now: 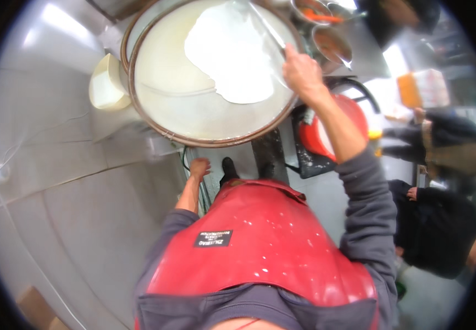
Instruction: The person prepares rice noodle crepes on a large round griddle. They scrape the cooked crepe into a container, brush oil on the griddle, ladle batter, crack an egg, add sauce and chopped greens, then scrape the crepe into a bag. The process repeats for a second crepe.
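Note:
A large round pan or drum with a brown rim (238, 142) lies before me, its surface pale and stretched wide. White batter or a similar wet mass (234, 62) covers its upper middle and right part, with an uneven edge. My right hand (304, 72) is closed around the handle of a long metal tool (269, 27), whose far end lies over the white mass and is hard to make out. Below the rim, at the left, my left hand (200, 167) hangs with its fingers a little bent, holding nothing that I can see.
A cream-coloured container (108, 84) stands left of the rim. At the right are a red basin (351, 119) on a black stand and metal bowls (332, 44) with orange-red contents. Several people, one a dark-clothed person (436, 227), are farther right. A tiled wall (56, 123) bounds the left.

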A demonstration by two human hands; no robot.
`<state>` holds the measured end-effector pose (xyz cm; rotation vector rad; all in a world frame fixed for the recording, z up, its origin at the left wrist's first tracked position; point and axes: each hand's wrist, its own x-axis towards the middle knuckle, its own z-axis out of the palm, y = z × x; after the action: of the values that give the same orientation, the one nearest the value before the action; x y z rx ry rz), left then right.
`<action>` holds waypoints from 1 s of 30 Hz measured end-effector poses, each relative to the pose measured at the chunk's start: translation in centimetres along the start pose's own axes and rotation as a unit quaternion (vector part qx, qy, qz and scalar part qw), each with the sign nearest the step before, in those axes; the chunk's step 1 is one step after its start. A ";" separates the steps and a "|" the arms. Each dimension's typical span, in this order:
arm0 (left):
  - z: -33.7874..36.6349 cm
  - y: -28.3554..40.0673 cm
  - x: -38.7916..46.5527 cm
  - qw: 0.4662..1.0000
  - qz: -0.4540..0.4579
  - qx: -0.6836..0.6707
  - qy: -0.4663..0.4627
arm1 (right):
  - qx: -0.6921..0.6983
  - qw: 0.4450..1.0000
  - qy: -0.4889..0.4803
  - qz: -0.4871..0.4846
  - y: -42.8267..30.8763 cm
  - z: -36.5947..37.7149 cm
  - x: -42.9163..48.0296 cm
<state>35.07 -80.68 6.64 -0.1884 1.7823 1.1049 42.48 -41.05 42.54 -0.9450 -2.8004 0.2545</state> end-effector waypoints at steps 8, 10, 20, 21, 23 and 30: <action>0.1 -5.5 -3.6 0.964 0.005 0.262 -0.049 | 0.619 0.740 -0.137 0.225 11.1 -6.9 -18.1; -0.8 -8.0 -4.6 0.962 -0.013 0.270 -0.044 | 0.686 0.660 -0.142 0.272 14.6 -9.2 -26.8; 0.8 -4.9 -5.0 0.996 -0.040 0.064 -0.047 | 0.066 0.929 -0.117 0.344 24.7 0.9 -37.4; 1.5 -2.7 -5.1 0.998 -0.028 0.012 -0.053 | 0.030 0.913 -0.143 0.380 25.2 2.2 -36.5; 2.7 1.7 -6.1 0.993 0.004 -0.106 -0.053 | -0.007 0.927 -0.143 0.348 25.7 4.2 -34.7; 3.0 13.1 -9.9 0.791 0.102 -0.554 -0.237 | -0.088 0.940 -0.170 0.282 21.7 9.2 -26.2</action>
<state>34.58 -74.29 22.07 -0.3733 0.5369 2.0450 73.63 -41.05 26.00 -1.9108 -2.8024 0.2634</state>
